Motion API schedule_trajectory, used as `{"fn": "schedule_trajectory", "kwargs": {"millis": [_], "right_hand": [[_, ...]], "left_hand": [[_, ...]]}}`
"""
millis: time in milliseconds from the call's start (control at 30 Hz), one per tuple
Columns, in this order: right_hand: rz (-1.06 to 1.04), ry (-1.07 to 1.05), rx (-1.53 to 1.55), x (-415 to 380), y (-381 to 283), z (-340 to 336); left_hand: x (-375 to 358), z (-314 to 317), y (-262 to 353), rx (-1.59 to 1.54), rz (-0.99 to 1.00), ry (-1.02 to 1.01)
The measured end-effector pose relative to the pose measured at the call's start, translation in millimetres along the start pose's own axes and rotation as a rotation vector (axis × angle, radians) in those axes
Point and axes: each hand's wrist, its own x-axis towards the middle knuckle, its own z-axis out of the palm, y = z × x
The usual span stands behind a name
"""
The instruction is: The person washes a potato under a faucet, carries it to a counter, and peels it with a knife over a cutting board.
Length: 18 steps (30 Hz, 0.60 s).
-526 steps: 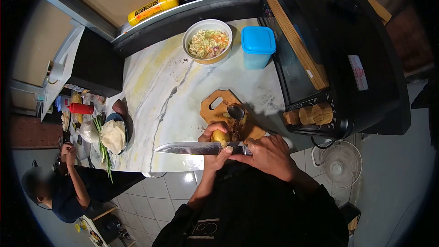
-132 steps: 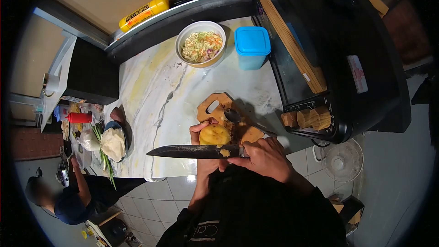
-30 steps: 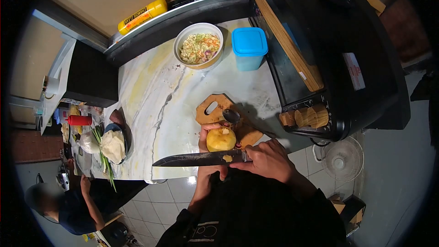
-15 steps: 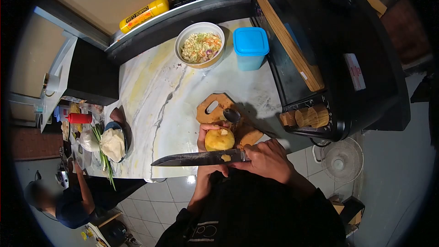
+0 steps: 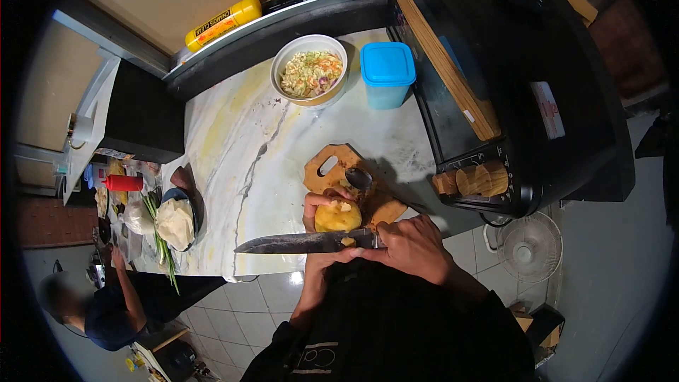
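My left hand [image 5: 323,260] is closed around a yellow potato [image 5: 338,216] with pale cut patches on its upper side. In my right hand [image 5: 416,246] is a large knife [image 5: 293,243], gripped near its handle. The dark blade points left and lies across the near side of the potato. A small yellow piece [image 5: 348,242] sticks to the blade. Beneath and beyond the hands is a wooden cutting board [image 5: 320,165], partly hidden, with a dark spoon [image 5: 358,179] on it.
A bowl of shredded vegetables [image 5: 309,71] and a blue-lidded container [image 5: 387,74] stand at the back. On the right is a black oven [image 5: 566,99]. Green onions [image 5: 164,247] lie left beside a dark bowl [image 5: 192,201]. Another person [image 5: 113,315] works at far left.
The potato has turned slightly in my left hand, and its pale cut patch looks wider. The knife has shifted up a little.
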Motion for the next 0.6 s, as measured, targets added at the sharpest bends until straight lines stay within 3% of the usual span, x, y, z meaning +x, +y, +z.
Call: {"fn": "schedule_trajectory", "kwargs": {"millis": [300, 400, 600], "right_hand": [[-0.063, 0.096, -0.006, -1.4, 2.3, 2.2], [0.045, -0.047, 0.009, -0.2, -2.3, -3.9], [0.044, -0.042, -0.013, -0.8, -2.7, -4.1]], "left_hand": [[-2.0, 0.0, 3.1, 0.085, -0.012, 0.005], [-1.1, -1.3, 2.6, 0.085, 0.004, -0.011], [0.4, 8.6, 14.3, -0.028, -0.126, 0.071]]}}
